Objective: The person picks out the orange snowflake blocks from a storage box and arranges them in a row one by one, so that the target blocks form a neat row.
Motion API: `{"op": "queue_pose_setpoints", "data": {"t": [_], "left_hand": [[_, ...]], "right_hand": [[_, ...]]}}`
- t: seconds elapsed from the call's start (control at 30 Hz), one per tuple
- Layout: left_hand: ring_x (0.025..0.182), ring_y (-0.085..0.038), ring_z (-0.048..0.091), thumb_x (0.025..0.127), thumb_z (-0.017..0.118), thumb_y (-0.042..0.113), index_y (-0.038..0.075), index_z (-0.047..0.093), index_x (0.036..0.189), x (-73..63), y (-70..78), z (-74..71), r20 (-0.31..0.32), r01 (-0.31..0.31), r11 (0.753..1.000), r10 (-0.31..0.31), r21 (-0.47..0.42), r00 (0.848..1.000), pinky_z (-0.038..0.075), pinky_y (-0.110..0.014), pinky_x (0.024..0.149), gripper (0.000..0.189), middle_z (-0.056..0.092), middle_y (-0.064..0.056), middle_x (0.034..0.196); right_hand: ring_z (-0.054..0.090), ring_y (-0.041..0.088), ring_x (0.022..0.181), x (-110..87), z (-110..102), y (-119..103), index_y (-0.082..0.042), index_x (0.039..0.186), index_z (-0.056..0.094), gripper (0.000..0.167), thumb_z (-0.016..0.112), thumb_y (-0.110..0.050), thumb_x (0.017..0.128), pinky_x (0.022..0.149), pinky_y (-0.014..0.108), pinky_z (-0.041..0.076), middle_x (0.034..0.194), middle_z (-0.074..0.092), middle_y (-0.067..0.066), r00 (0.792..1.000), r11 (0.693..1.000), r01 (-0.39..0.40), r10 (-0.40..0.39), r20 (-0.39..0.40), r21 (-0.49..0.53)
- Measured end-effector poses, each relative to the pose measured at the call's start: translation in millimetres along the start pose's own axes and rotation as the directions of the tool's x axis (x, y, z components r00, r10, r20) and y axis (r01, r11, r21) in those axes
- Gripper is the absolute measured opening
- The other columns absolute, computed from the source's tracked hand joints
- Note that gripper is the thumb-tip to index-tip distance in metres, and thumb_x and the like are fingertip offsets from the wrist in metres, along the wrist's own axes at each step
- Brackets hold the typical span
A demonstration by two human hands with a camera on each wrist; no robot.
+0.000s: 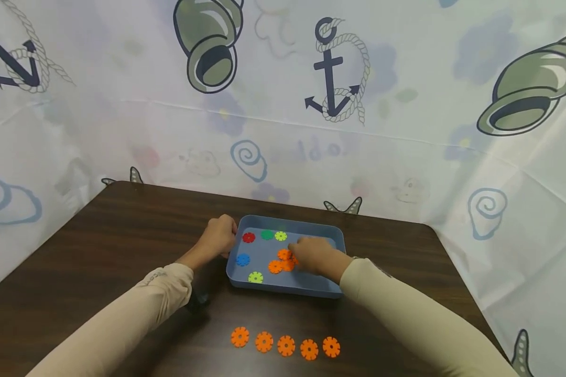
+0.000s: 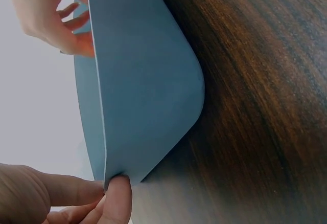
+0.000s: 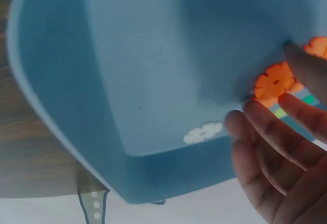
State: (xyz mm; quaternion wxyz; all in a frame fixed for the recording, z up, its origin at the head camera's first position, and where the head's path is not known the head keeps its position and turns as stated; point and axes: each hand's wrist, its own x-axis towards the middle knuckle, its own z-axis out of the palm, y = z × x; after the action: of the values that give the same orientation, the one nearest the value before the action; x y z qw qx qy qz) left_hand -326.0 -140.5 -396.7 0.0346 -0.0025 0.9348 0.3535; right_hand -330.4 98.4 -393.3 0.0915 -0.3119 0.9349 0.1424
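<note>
orange discs lie by loosely parted right hand, left hand pinching tray

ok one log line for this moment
left hand: pinches blue tray; right hand: at orange notched discs inside; tabletop: five orange discs in row

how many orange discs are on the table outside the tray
5 orange discs, side by side in one row on the table, along the near side of the tray. The sleeves could hide others.
</note>
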Motion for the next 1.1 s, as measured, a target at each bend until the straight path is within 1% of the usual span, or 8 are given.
{"op": "queue_pose_setpoints", "data": {"t": [0.37,0.5,0.63,0.73,0.8,0.87,0.93,1.1], "left_hand": [[0.068,-0.026,0.072,0.09,0.056,-0.008,-0.013,0.062,0.113,0.6,2.2,-1.6,0.0,0.002,1.0,-0.002,0.009,1.0,0.061,-0.028,0.053,0.025,0.065,-0.032,0.111],[0.064,-0.025,0.07,0.089,0.055,-0.009,-0.014,0.062,0.111,-0.3,1.1,-0.8,0.002,-0.001,1.0,0.001,0.004,1.0,0.06,-0.028,0.051,0.023,0.066,-0.032,0.109],[0.06,-0.023,0.07,0.089,0.054,-0.009,-0.014,0.062,0.109,0.0,2.5,-2.8,0.003,-0.015,1.0,0.015,0.008,1.0,0.06,-0.028,0.051,0.023,0.066,-0.032,0.107],[0.058,-0.023,0.07,0.089,0.053,-0.008,-0.014,0.062,0.11,1.4,4.9,-6.4,-0.013,-0.032,0.999,0.033,0.021,0.999,0.06,-0.029,0.051,0.023,0.067,-0.032,0.107],[0.058,-0.023,0.07,0.089,0.053,-0.008,-0.014,0.061,0.111,1.4,6.4,-8.3,-0.02,-0.035,0.999,0.036,0.026,0.999,0.06,-0.03,0.052,0.024,0.067,-0.032,0.107],[0.057,-0.022,0.07,0.089,0.053,-0.008,-0.014,0.061,0.112,0.8,6.5,-8.5,-0.018,-0.03,0.999,0.03,0.026,0.999,0.061,-0.031,0.053,0.025,0.067,-0.032,0.106],[0.057,-0.022,0.069,0.09,0.053,-0.008,-0.015,0.061,0.113,-0.6,6.3,-7.0,-0.005,-0.026,0.999,0.026,0.026,1.0,0.061,-0.03,0.053,0.025,0.067,-0.031,0.105],[0.059,-0.022,0.07,0.09,0.054,-0.008,-0.015,0.061,0.114,-2.2,6.0,-3.2,0.005,-0.014,1.0,0.014,0.027,1.0,0.06,-0.029,0.052,0.026,0.067,-0.032,0.106]], "right_hand": [[0.066,0.02,0.088,1.5,1.0,4.0,-0.007,0.111,0.066,0.026,0.072,-0.022,0.092,0.073,0.035,0.061,0.101,0.068,0.008,0.996,0.998,-0.009,0.015,-0.086,0.067],[0.061,0.016,0.076,-16.4,-14.5,-13.8,-0.01,0.11,0.067,0.03,0.076,-0.027,0.087,0.062,0.029,0.056,0.094,0.066,0.004,0.98,0.996,0.058,-0.045,-0.195,0.06],[0.054,0.006,0.067,-54.7,-33.9,-63.6,-0.017,0.107,0.067,0.028,0.077,-0.032,0.085,0.052,0.016,0.044,0.09,0.063,-0.005,0.91,0.953,0.304,-0.292,-0.294,-0.005],[0.052,0.0,0.07,-78.0,-32.4,-103.2,-0.025,0.108,0.067,0.022,0.071,-0.036,0.09,0.052,0.011,0.038,0.091,0.061,-0.011,0.808,0.854,0.506,-0.519,-0.278,-0.124],[0.054,-0.001,0.074,-85.7,-24.3,-123.3,-0.029,0.11,0.067,0.018,0.064,-0.039,0.095,0.056,0.01,0.04,0.093,0.061,-0.015,0.736,0.783,0.576,-0.622,-0.268,-0.235],[0.056,-0.001,0.078,-87.2,-14.5,-136.6,-0.031,0.114,0.067,0.019,0.057,-0.04,0.1,0.062,0.011,0.043,0.095,0.061,-0.016,0.69,0.733,0.611,-0.679,-0.25,-0.299],[0.057,-0.001,0.08,-86.5,-5.7,-144.8,-0.033,0.115,0.067,0.022,0.052,-0.043,0.102,0.067,0.012,0.047,0.099,0.062,-0.016,0.67,0.707,0.627,-0.704,-0.236,-0.329],[0.055,-0.001,0.079,-82.3,6.0,-151.0,-0.034,0.115,0.068,0.026,0.051,-0.047,0.101,0.071,0.012,0.047,0.102,0.064,-0.016,0.658,0.689,0.665,-0.723,-0.211,-0.288]]}}
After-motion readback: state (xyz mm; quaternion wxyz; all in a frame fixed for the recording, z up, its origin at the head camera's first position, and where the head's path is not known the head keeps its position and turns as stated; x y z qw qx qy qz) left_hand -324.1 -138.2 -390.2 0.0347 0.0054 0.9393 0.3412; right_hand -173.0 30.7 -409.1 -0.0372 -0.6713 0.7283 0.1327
